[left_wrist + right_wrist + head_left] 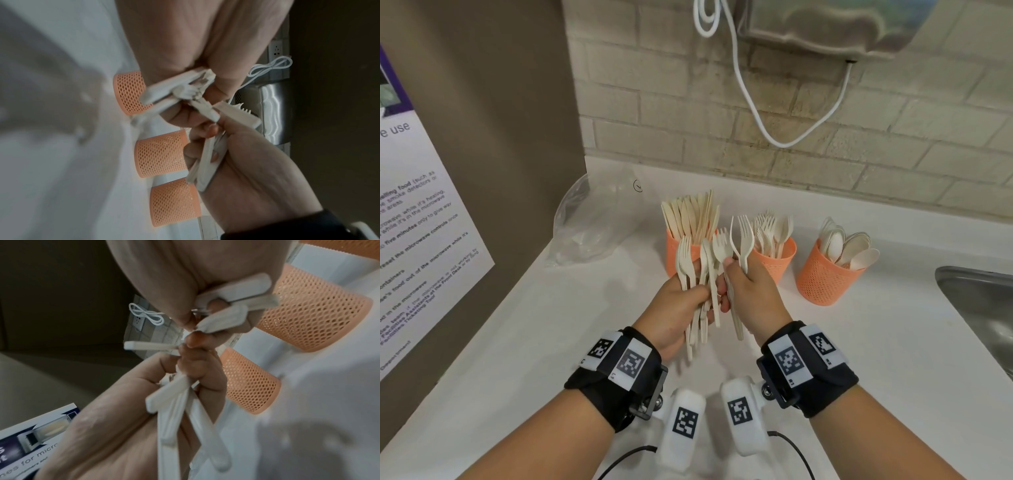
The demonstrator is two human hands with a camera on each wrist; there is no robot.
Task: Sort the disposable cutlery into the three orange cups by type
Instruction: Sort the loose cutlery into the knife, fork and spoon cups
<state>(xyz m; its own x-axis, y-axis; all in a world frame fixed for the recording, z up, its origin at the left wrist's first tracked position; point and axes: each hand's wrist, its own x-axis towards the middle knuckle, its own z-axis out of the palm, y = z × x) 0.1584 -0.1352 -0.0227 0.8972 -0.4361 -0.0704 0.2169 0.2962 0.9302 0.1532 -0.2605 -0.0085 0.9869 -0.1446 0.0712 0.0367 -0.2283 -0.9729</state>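
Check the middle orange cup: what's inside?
Forks, tines up, fill the middle cup. The right hand covers the cup's lower left, and its bottom is hidden.

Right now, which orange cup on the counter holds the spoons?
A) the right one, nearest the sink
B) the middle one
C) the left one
A: in the head view the spoons stand in the right cup beside the sink; the middle cup holds forks, the left cup knives.
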